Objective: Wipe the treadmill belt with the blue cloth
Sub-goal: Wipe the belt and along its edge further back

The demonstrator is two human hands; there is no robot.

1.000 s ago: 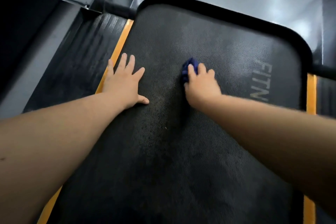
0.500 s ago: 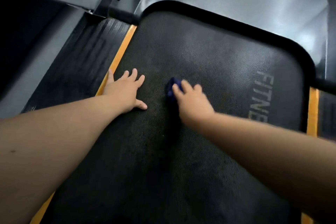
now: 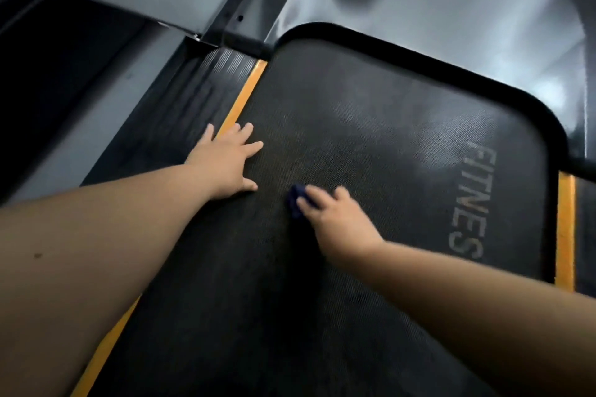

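The black textured treadmill belt (image 3: 371,126) fills the middle of the view, with faded grey lettering at its right. A small bunched blue cloth (image 3: 295,200) lies on the belt's middle. My right hand (image 3: 338,222) covers most of it, with fingers curled over it, and holds it down on the belt. Only the cloth's left end shows past my fingertips. My left hand (image 3: 225,164) rests flat on the belt's left edge with fingers spread, a short way left of the cloth.
Orange stripes run along the belt's left side (image 3: 245,97) and right side (image 3: 566,229). A ribbed black side rail (image 3: 193,97) lies left of the stripe. A glossy grey motor cover (image 3: 451,10) rises at the belt's far end, beside a dark upright post (image 3: 245,10).
My right hand has dragged the blue cloth along the belt toward me and to the left. My left hand has stayed planted at the belt's left edge.
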